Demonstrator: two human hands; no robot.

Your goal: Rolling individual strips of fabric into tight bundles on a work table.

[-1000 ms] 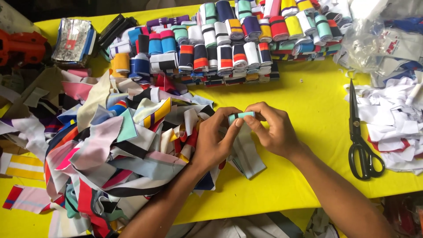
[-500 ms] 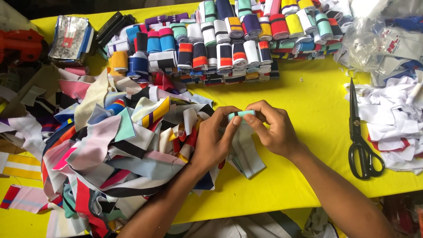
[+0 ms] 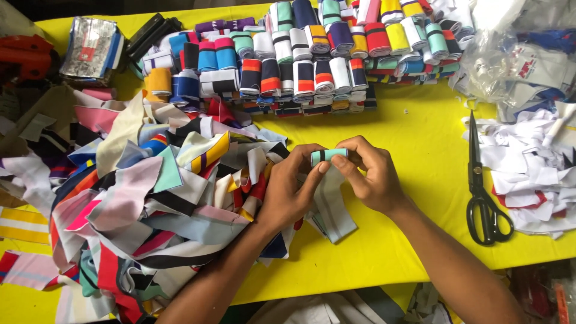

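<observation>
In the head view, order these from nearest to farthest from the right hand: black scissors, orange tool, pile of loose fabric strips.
From the right hand:
1. pile of loose fabric strips, just to its left.
2. black scissors, on its right side.
3. orange tool, far top-left corner.

A teal fabric roll [image 3: 328,156] with a dark stripe is gripped between the left hand [image 3: 295,191] and the right hand [image 3: 372,174], its loose grey-striped tail [image 3: 333,207] laid on the yellow table [image 3: 414,132]. A heap of mixed fabric strips [image 3: 150,204] is spread just beside the left hand. Rows of rolled striped bands [image 3: 300,57] are stacked at the far edge. Black scissors [image 3: 483,186] are laid well apart to the right, beside white fabric scraps [image 3: 534,168].
</observation>
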